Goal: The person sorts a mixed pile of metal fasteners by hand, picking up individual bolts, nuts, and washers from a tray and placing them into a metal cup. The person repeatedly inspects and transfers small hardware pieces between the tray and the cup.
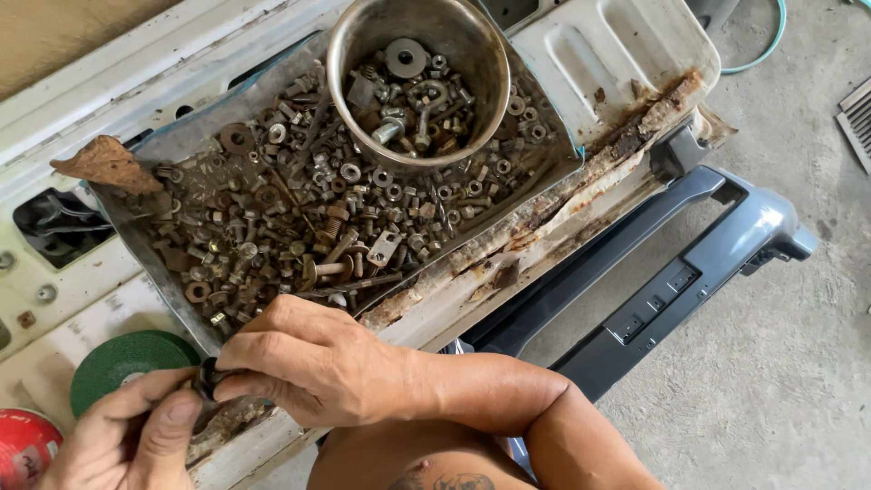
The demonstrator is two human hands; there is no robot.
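From the head camera I see a rusted white metal panel (581, 195) over a concrete floor (771, 363). My left hand (127, 436) and right hand (308, 358) both grip a small dark nut (207, 377) beside the tray of rusty hardware (299, 227).

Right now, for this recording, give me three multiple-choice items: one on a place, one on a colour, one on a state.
1. Where is the metal bowl?
A. on the tray of nuts and bolts
B. on the floor
C. in a hand

2. What colour is the disc by the left hand?
A. yellow
B. green
C. white

3. What is the right hand doing?
A. lying flat and open
B. resting inside the bowl
C. pinching a small dark part with the left hand

A: it stands among the hardware. B: plainly green. C: both hands' fingertips meet on it.
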